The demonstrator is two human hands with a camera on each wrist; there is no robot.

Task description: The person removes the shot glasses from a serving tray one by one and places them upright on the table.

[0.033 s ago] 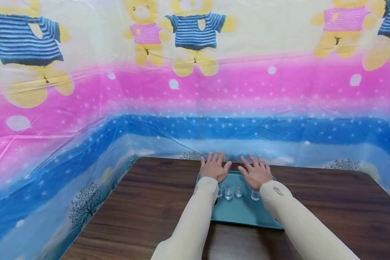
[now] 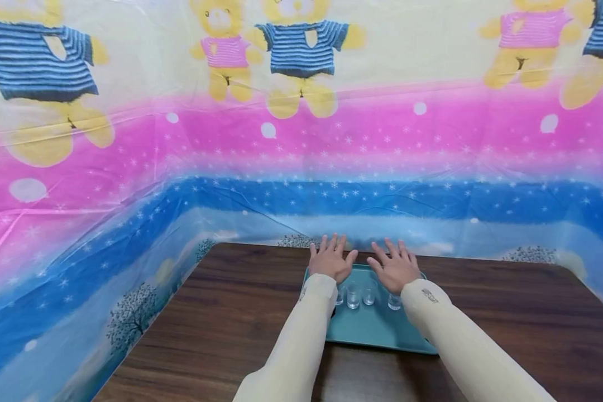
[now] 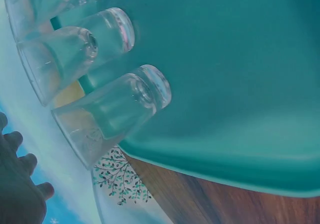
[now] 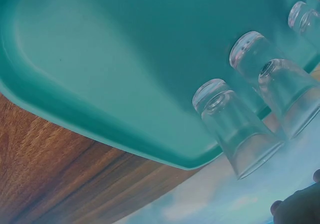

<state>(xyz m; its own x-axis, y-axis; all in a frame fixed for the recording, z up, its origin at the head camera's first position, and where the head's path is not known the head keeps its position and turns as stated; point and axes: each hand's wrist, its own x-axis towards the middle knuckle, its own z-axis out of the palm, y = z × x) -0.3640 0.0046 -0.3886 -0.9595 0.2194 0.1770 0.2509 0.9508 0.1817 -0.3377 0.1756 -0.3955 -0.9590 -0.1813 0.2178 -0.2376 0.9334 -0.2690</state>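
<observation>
Several small clear shot glasses stand upright in a row on a teal tray [image 2: 369,326]. In the head view one glass [image 2: 353,297] and another glass [image 2: 369,296] show between the arms, and a third glass [image 2: 394,302] is by the right wrist. My left hand [image 2: 331,259] is spread over the tray's far left part, fingers straight and pointing away. Likewise my right hand [image 2: 396,268] is spread over the far right part. Neither hand holds anything. The left wrist view shows a glass [image 3: 115,114] near the tray corner; the right wrist view shows a glass [image 4: 237,126].
The tray lies on a dark brown wooden table [image 2: 241,312]. A printed cloth [image 2: 301,145] with bears and snowflakes hangs behind the table and along its left side. Cream sleeves [image 2: 293,340] cover both forearms and hide parts of the tray.
</observation>
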